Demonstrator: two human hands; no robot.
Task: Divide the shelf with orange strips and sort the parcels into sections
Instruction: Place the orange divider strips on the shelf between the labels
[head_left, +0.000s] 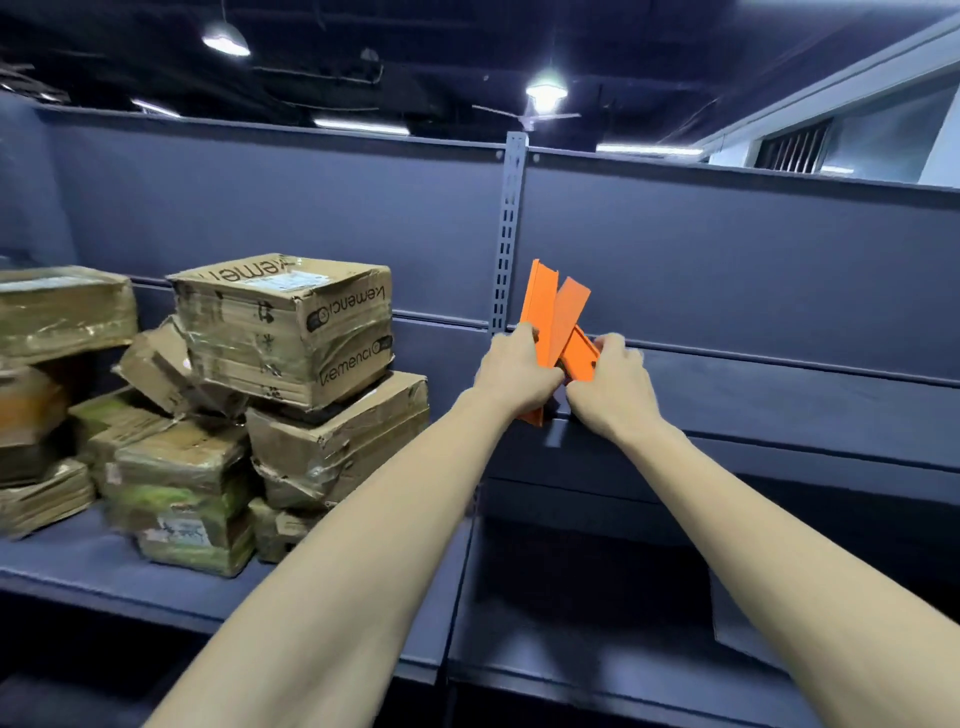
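Currently left hand (517, 376) grips fanned orange strips (553, 317); right hand (610, 387) pinches one. Best peeled singly, bundle steady, before seating it on shelf (779, 415).

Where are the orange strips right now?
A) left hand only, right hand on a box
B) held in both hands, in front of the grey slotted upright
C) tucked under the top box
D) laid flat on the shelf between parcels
B: the left hand and the right hand both grip the fanned orange strips in front of the slotted upright; the parcels are stacked off to the left, untouched.
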